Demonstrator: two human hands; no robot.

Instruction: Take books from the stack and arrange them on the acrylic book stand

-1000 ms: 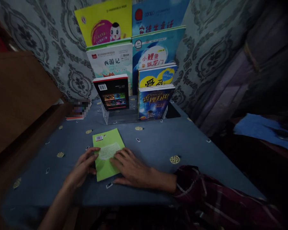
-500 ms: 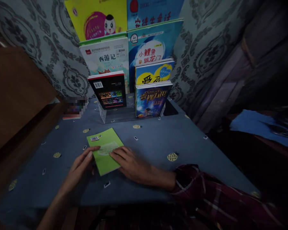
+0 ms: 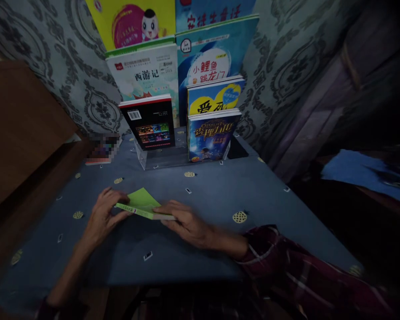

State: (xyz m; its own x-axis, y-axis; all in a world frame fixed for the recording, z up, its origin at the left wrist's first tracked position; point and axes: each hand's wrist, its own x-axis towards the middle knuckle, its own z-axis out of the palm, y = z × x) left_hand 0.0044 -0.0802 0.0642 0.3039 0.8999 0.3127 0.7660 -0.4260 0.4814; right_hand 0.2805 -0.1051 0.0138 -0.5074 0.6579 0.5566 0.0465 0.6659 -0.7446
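A thin green book (image 3: pixel 142 198) is tilted above the tabletop, its lettered spine facing me. My left hand (image 3: pixel 104 213) grips its left end, thumb below and fingers behind. At the right end my right hand (image 3: pixel 188 222) is closed on the book, fingers on top and thumb underneath. Beyond them a clear acrylic rack (image 3: pixel 160 161) holds several books in tiers. In its front row stand a black book (image 3: pixel 150 124), back cover outward, and a dark blue book (image 3: pixel 211 138).
A blue tablecloth (image 3: pixel 206 244) with pineapple prints covers the table. At the far left lies a blurred-out book (image 3: pixel 102 151) near a wooden panel (image 3: pixel 23 129). Patterned wallpaper is behind the rack. To the right are a curtain (image 3: pixel 306 102) and a blue cloth (image 3: pixel 363 173).
The green book lay with its barcoded cover up; now it is lifted and tipped, spine toward me. My left hand has moved up and curled around its end.
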